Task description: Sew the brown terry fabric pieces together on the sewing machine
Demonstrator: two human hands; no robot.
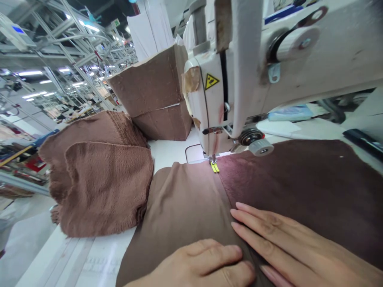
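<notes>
A brown fabric piece (185, 203) lies flat on the sewing table, its light smooth side to the left and a darker plush side (299, 179) to the right. The seam edge between them runs up to the presser foot (214, 164) of a white sewing machine (239, 79). My left hand (206, 265) rests near the bottom edge, fingers curled over the seam edge, pinching the fabric. Beside it my right hand (284, 243) lies flat with fingers straight and together, pressing the darker fabric just right of the seam.
A stack of brown plush pieces (98, 183) sits at the left on the white table (74, 259). Another brown stack (155, 91) stands behind it next to the machine head. White cloth hangs at the back. A factory hall with metal racks lies to the left.
</notes>
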